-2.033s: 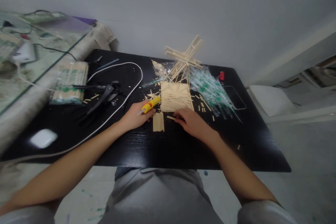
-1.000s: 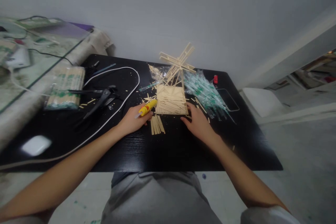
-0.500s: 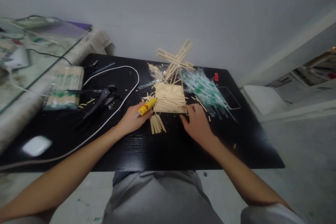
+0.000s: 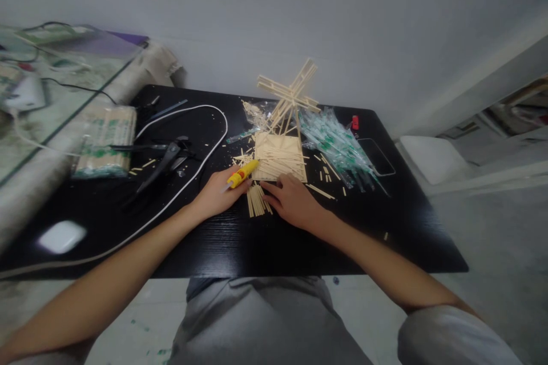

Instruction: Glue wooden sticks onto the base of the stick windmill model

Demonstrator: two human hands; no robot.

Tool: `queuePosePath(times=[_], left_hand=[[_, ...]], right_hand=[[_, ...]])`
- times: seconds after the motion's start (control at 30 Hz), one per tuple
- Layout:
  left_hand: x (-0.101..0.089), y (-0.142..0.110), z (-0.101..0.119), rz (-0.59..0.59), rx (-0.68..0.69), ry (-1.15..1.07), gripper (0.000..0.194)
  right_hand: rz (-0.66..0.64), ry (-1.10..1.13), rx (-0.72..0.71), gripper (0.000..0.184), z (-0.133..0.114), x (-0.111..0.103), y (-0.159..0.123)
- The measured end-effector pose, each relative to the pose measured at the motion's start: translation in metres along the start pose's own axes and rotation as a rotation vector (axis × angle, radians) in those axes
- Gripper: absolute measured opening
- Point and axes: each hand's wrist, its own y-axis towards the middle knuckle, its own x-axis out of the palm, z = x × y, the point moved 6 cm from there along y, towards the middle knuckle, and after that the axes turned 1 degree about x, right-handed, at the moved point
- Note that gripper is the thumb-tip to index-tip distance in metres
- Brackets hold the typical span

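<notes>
Black desk point(image 4: 299, 251) carries the stick model point(image 4: 292, 93), crossed blades above a square base point(image 4: 280, 151). Left hand point(image 4: 216, 191) and right hand point(image 4: 293, 199) at its near side: left gripping yellow glue gun point(image 4: 244, 174), right bent at fanned sticks point(image 4: 256, 203), can't tell if pinching any.

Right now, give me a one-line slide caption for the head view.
Left hand grips a yellow glue gun; right hand is at a fan of thin sticks on the black table.
</notes>
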Motion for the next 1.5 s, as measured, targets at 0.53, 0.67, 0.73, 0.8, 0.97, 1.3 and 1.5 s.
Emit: queuePosePath(times=[0.53, 0.67, 0.73, 0.8, 0.97, 1.3, 1.5], left_hand=[[0.000, 0.001, 0.005, 0.011, 0.051, 0.047, 0.025], [0.000, 0.001, 0.004, 0.028, 0.066, 0.051, 0.027], [0.000, 0.001, 0.003, 0.031, 0.061, 0.059, 0.026], [-0.001, 0.001, 0.003, 0.022, 0.055, 0.066, 0.025], [-0.001, 0.000, 0.003, 0.000, 0.030, 0.049, 0.026], [0.001, 0.001, 0.006, 0.005, 0.061, 0.046, 0.024], [0.000, 0.001, 0.005, 0.004, 0.066, 0.059, 0.025]], right_hand=[[0.092, -0.130, 0.221, 0.036, 0.066, -0.026, -0.058], [0.198, -0.138, 0.254, 0.027, 0.075, -0.036, -0.061], [0.208, -0.096, 0.237, 0.024, 0.070, -0.034, -0.056], [0.181, -0.045, 0.203, 0.024, 0.061, -0.028, -0.049], [0.095, 0.027, 0.125, 0.027, 0.041, -0.014, -0.041], [0.094, -0.213, 0.260, 0.022, 0.062, -0.024, -0.065], [0.179, -0.198, 0.324, 0.015, 0.068, -0.031, -0.059]])
